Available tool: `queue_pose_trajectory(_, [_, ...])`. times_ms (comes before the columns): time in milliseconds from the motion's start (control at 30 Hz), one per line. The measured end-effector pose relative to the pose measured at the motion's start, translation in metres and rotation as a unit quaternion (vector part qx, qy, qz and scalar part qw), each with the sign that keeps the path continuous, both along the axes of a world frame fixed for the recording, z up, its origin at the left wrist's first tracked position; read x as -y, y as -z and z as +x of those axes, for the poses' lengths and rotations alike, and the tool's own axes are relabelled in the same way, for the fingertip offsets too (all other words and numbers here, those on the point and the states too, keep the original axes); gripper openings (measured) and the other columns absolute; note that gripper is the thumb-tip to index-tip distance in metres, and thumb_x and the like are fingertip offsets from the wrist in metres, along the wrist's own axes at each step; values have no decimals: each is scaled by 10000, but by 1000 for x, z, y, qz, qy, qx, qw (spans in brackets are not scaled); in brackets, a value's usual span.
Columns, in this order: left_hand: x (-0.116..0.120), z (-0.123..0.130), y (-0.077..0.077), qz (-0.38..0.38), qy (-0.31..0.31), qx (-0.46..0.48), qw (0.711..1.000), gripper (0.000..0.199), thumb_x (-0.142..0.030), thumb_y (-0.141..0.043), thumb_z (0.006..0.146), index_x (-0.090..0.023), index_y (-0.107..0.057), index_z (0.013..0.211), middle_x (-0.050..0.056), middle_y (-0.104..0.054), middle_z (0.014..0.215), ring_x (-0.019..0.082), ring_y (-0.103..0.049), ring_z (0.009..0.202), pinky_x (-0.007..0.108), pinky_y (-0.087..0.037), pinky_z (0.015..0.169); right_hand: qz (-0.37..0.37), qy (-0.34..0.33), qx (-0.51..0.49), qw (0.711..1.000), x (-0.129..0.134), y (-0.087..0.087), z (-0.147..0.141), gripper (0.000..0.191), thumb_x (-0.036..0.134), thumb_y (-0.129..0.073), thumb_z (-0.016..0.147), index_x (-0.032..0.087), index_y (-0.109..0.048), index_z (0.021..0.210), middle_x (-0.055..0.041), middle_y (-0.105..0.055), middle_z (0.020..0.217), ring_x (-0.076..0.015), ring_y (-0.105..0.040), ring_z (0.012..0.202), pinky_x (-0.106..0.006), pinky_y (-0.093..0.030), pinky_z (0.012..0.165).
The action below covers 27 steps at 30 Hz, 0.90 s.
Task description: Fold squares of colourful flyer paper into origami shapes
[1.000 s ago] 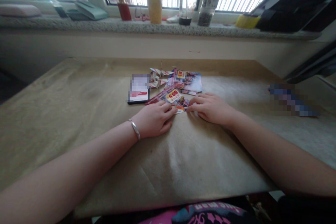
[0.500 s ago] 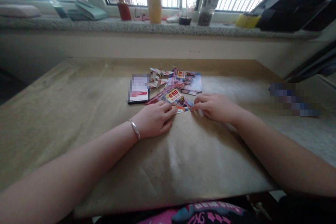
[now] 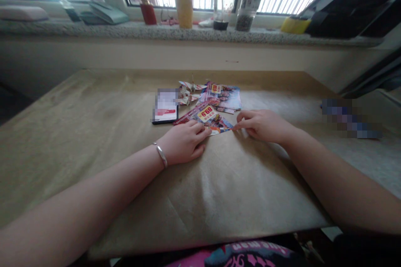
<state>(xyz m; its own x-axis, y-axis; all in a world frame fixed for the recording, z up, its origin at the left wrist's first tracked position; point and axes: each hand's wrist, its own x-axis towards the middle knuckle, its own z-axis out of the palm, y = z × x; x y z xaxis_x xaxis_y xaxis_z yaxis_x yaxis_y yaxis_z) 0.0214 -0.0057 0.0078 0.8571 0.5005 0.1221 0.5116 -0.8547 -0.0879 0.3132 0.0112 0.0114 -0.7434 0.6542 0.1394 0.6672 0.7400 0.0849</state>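
Note:
A folded paper flyer [image 3: 205,113], brightly printed with a yellow price label, lies flat on the table. My left hand [image 3: 183,139], fingers bent and close together, holds down its near left part; the fingertips hide some of the paper. At the flyer's right corner, the index finger and thumb of my right hand [image 3: 261,126] are closed on the tip. Just beyond lies a stack of similar flyers [image 3: 230,96]. Two folded paper cranes [image 3: 188,98] stand left of that stack. A phone [image 3: 166,106] with a lit, blurred screen is beside them.
The table [image 3: 125,200] has a tan cover and its near edge is by my lap. A blurred flat object [image 3: 351,121] lies far right. On the stone windowsill [image 3: 109,30] stand a red bottle [image 3: 148,12], clear containers [image 3: 247,10] and a yellow item [image 3: 296,24].
My right hand has slid slightly right and away from me along the flyer's edge, to its corner tip. My left hand and the flyer have stayed in place.

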Motion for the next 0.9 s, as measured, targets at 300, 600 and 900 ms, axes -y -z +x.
queue_pose_trajectory(300, [0,0,1,5,-1,-4,1000,428,-326,-442,903,-131,-526,1274,129,-589,1130,247,-541,1002,382,-473,900,11,9,11,1000,2,-7,0,401,84,-509,764,329,-725,998,-13,-657,1062,-132,-601,740,-258,-380,633])
queue_pose_trajectory(600, [1,0,-2,-1,-5,2,1000,426,-324,-446,901,-127,-537,1268,126,-591,1133,247,-539,997,379,-473,898,83,8,38,996,3,-3,0,253,188,-490,840,241,-734,885,-56,-671,993,-169,-589,778,-288,-387,644])
queue_pose_trajectory(900, [6,-1,-7,7,0,10,1000,423,-316,-463,895,-129,-529,1268,127,-592,1105,245,-530,979,378,-461,886,10,-61,-108,992,16,6,-34,301,145,-487,841,200,-713,1033,-76,-691,963,-191,-576,872,-326,-457,791])
